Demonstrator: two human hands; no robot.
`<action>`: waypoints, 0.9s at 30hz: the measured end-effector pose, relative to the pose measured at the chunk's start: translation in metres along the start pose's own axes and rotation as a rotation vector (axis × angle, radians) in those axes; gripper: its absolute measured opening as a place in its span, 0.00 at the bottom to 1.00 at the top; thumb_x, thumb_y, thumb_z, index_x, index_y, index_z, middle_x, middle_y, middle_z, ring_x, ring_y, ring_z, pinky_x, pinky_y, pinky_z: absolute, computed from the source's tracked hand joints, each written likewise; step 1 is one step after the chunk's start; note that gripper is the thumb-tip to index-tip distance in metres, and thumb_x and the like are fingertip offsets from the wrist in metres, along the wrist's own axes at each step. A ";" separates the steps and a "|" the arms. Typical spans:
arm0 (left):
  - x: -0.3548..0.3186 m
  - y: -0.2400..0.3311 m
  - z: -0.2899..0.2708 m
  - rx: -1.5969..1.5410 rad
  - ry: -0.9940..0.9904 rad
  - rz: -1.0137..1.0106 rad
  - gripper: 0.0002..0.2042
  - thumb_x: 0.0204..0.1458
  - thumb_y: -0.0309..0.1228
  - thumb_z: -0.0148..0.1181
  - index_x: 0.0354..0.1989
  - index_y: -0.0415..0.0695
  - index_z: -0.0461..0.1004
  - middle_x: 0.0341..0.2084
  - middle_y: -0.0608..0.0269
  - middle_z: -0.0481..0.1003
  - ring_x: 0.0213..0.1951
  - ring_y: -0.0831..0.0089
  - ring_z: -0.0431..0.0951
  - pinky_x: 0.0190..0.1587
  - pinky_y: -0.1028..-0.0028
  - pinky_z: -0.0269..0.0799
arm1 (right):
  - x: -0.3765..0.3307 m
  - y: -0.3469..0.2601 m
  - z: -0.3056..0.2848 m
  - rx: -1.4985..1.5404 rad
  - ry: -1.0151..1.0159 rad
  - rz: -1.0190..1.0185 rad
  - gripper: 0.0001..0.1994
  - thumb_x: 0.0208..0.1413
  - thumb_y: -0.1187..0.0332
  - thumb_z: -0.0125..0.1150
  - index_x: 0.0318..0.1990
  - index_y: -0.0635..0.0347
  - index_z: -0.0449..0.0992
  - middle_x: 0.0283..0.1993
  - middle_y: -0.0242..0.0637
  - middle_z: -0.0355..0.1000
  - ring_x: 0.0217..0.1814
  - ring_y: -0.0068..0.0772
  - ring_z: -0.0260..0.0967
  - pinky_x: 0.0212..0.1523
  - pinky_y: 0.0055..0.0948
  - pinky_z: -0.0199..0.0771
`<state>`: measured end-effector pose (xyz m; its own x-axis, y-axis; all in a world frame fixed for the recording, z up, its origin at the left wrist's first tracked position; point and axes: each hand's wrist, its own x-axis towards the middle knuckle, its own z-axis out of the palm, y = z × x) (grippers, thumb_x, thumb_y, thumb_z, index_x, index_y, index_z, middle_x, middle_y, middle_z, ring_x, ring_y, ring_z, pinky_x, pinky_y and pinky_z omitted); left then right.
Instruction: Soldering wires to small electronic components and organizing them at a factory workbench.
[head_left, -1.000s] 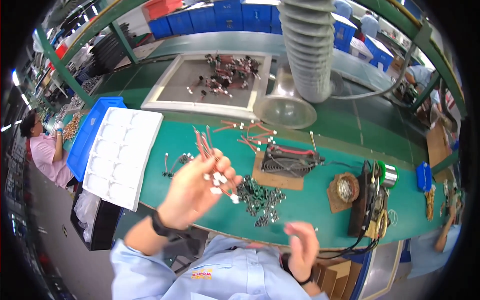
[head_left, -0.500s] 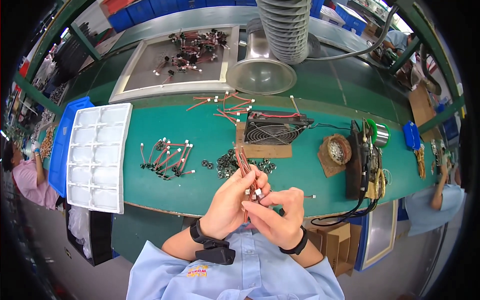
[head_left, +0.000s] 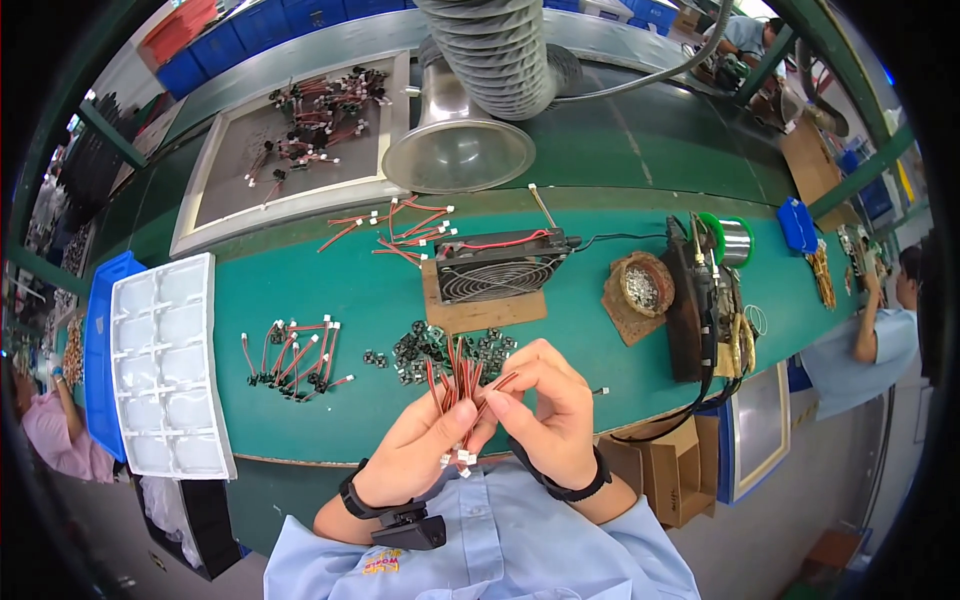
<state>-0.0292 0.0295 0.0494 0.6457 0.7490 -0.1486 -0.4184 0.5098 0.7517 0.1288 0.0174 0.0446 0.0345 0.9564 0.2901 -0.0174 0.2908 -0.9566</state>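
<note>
My left hand [head_left: 415,445] is closed around a bundle of short red and black wires [head_left: 462,378], just in front of the bench edge. Their free ends fan out upward, while white plug connectors [head_left: 462,459] stick out below the fingers, toward my shirt. Thumb against fingers, my right hand [head_left: 553,415] pinches wires at the right side of the same bundle. Past the hands lies a heap of small black parts [head_left: 420,352]. Left of that, a group of wires joined to black parts [head_left: 290,365] rests on the green bench mat [head_left: 330,425].
Beyond stand a black fan [head_left: 505,275] and loose wires [head_left: 400,228]. To the right are a bowl of metallic bits [head_left: 625,290], a soldering stand [head_left: 685,320] and a solder spool [head_left: 735,240]. A white compartment tray [head_left: 165,370] is left; an extraction hood [head_left: 460,155] stands behind.
My right hand has moved from the white connectors to the wires at the bundle's right side. The wire ends are more spread, and the connectors now hang lower. The view has shifted.
</note>
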 end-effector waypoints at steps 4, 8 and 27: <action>-0.002 0.014 0.011 0.293 0.100 -0.010 0.07 0.57 0.26 0.46 0.41 0.37 0.63 0.23 0.67 0.66 0.24 0.83 0.62 0.28 0.82 0.57 | 0.001 0.000 -0.003 0.056 -0.009 0.024 0.03 0.46 0.79 0.59 0.29 0.64 0.73 0.32 0.36 0.66 0.30 0.22 0.61 0.32 0.20 0.61; -0.006 0.017 0.012 0.487 0.121 -0.008 0.06 0.56 0.25 0.46 0.39 0.37 0.63 0.23 0.67 0.66 0.25 0.84 0.62 0.29 0.82 0.57 | 0.002 -0.002 -0.008 0.086 -0.009 0.031 0.03 0.45 0.79 0.60 0.30 0.64 0.73 0.32 0.36 0.66 0.30 0.21 0.61 0.32 0.20 0.61; -0.004 0.020 0.013 0.501 0.075 -0.083 0.06 0.56 0.26 0.47 0.38 0.37 0.63 0.22 0.65 0.67 0.26 0.82 0.62 0.30 0.81 0.58 | 0.001 -0.010 -0.016 0.002 0.035 -0.094 0.08 0.40 0.82 0.64 0.29 0.63 0.73 0.31 0.35 0.66 0.29 0.21 0.61 0.30 0.20 0.61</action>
<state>-0.0324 0.0312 0.0734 0.6086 0.7520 -0.2531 0.0019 0.3175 0.9482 0.1450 0.0149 0.0538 0.0707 0.9233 0.3774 -0.0145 0.3793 -0.9252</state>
